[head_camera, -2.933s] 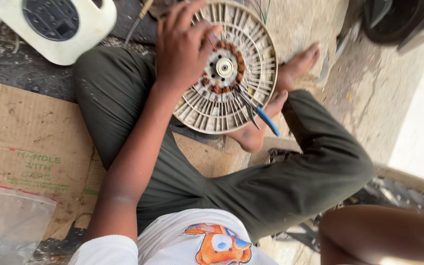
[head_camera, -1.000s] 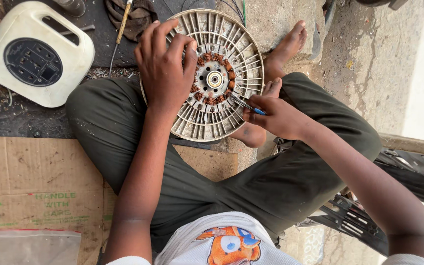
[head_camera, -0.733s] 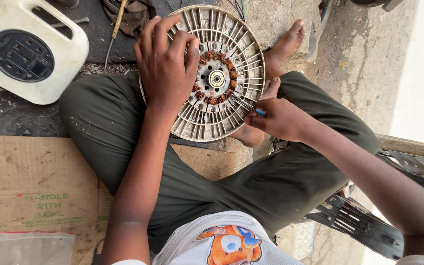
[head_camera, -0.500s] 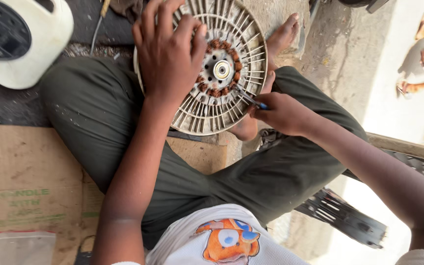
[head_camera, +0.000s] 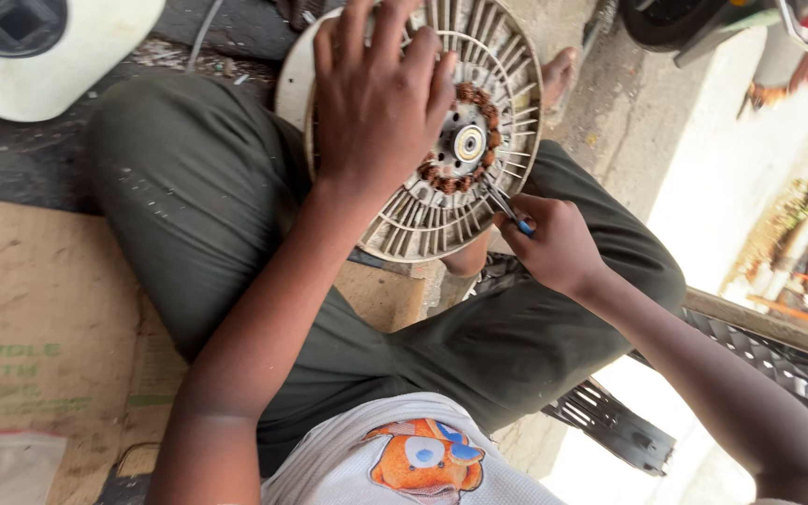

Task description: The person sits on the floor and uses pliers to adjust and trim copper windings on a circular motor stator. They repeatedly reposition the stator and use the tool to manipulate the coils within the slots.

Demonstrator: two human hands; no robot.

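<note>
The round motor disc (head_camera: 427, 201) is off-white and grimy, with thin ribs fanning out like spokes from a middle ring of reddish-brown copper coils (head_camera: 479, 103) around a shiny metal hub (head_camera: 468, 143). It rests tilted across the seated person's lap, propped on the crossed legs in dark green trousers (head_camera: 198, 196), its flat face turned up toward the camera and its far rim running out of the top of the view. The left hand (head_camera: 376, 93) lies spread flat over the upper left part of the disc, fingers splayed and open, palm pressing on the ribs and covering part of the coils. The right hand (head_camera: 554, 248) sits at the lower right rim, closed around a small screwdriver (head_camera: 509, 210) with a blue handle; the tool's long axis slants up and to the left, its metal tip pointing in toward the coil ring just below the hub. A bare foot (head_camera: 558, 75) shows past the disc's right edge on the concrete floor (head_camera: 628, 140). The person sits partly on a flattened sheet of cardboard (head_camera: 39, 327) at the left. A white plastic cable reel (head_camera: 39, 47) with a dark round centre lies at the upper left, well apart from the hands. A black slotted grille (head_camera: 610, 425) lies on the floor at the lower right, beneath the right forearm.
</note>
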